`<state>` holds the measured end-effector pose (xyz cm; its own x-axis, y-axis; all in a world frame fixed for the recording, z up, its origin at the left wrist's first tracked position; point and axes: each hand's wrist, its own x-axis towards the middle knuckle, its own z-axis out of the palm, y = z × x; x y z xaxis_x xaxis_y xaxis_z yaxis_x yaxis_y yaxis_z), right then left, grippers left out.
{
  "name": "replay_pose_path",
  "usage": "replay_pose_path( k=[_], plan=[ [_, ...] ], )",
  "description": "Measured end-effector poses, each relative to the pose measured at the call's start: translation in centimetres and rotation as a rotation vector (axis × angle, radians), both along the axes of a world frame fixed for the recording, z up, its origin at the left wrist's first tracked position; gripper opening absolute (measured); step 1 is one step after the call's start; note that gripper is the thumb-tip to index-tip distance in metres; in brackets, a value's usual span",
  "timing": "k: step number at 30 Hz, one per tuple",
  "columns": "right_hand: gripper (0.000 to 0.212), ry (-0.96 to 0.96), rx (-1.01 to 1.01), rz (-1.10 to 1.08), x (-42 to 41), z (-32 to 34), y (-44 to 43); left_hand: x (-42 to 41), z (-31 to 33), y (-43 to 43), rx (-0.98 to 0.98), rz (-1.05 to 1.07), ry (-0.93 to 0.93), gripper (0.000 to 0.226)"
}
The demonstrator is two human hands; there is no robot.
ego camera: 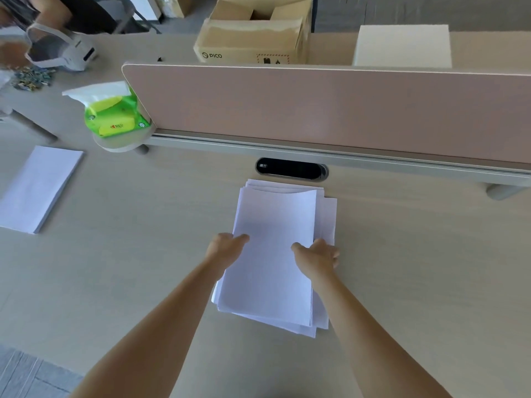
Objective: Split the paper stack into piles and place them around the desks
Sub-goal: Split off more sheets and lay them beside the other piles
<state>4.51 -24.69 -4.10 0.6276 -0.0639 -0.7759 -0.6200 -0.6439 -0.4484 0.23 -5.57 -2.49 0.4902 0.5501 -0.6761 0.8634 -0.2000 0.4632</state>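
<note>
- Pale desk (138,231) fills my view, a pink divider panel (316,110) along its far edge.
- Paper stack (274,219) lies fanned at centre; a separate pile (37,188) sits well left.
- My left hand (225,245) and right hand (316,254) grip its top sheets' edges, thumbs on top.

We record a green tissue pack (115,116) at the left end of the pink divider (316,104), with a cardboard box (253,38) and a white headset (66,50) beyond.
</note>
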Motion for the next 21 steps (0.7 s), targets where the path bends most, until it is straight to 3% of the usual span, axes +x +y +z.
replay_pose_path(
  k=[5,7,9,11,13,15,21],
  plan=[
    [0.059,0.010,0.023,-0.081,-0.4,-0.3,0.4,-0.4,-0.4,-0.7,0.001,-0.025,0.013,0.022],
    [0.062,0.032,0.057,-0.189,-0.3,-0.5,0.3,-0.4,-0.6,-0.6,-0.003,-0.034,0.013,0.040],
    [0.054,0.031,0.119,-0.298,0.0,-0.5,0.2,-0.5,-0.5,-0.4,-0.001,-0.021,0.016,0.060],
    [0.034,0.024,0.162,-0.307,0.1,-0.7,0.0,-0.5,-0.5,-0.2,-0.002,0.009,0.010,0.061],
    [0.024,0.012,0.198,-0.286,0.0,-0.4,0.0,-0.6,-0.2,-0.1,-0.026,0.030,0.003,0.051],
    [0.022,0.010,0.255,-0.297,-0.1,-0.3,0.2,-0.8,-0.3,0.1,-0.046,0.040,-0.005,0.020],
    [0.027,0.063,0.336,-0.351,-0.8,-0.1,0.4,-1.4,-0.4,0.3,-0.081,0.055,-0.011,0.021]
  ],
)
